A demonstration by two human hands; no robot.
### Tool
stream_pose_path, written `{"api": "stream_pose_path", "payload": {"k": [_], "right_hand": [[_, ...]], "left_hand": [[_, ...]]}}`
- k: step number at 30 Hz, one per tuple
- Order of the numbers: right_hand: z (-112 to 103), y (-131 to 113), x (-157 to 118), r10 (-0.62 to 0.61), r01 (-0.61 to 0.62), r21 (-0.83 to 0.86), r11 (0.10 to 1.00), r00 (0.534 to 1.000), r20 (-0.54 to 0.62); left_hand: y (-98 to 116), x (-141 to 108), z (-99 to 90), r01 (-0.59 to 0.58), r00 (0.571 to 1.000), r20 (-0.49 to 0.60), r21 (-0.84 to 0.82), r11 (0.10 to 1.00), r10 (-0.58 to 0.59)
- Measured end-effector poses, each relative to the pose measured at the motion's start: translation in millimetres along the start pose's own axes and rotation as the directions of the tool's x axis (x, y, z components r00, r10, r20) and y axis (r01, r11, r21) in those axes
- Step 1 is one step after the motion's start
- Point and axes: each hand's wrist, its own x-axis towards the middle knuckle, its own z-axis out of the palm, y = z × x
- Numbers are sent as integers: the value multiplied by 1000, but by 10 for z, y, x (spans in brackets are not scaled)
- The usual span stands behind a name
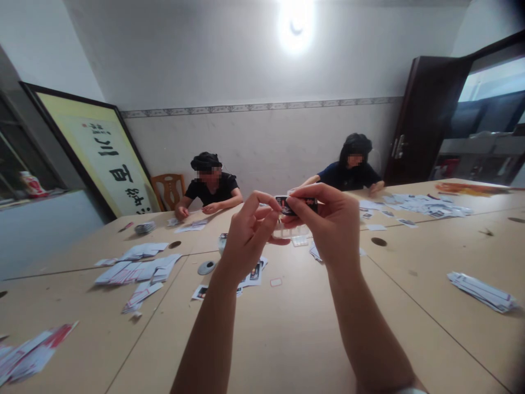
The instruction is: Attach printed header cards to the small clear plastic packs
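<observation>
My right hand (334, 224) pinches a small flat black piece with reddish print (310, 203) between thumb and fingers, raised above the table. My left hand (252, 230) is closed at the piece's left end, with thumb and index finger meeting at its edge. The exact kind of this piece cannot be made out. Below and behind the hands stands a clear plastic tray (300, 240), partly hidden. Printed cards with dark pictures (255, 273) lie behind my left forearm, and a small white label with a red border (276, 282) lies between my arms.
Stacks of white paper slips (137, 271) spread over the left of the table (283, 339). A bundled stack (482, 291) lies at the right. Two people, one in a black shirt (211, 191), sit across with more cards (430, 205). A grey round cap (206, 267) sits near my left arm.
</observation>
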Motion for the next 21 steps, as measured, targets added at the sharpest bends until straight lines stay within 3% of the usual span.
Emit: {"api": "stream_pose_path", "payload": {"k": [21], "right_hand": [[26, -9, 4, 0, 0, -48, 999, 1000, -4]], "left_hand": [[-47, -2, 0, -21, 998, -51, 63, 998, 24]]}}
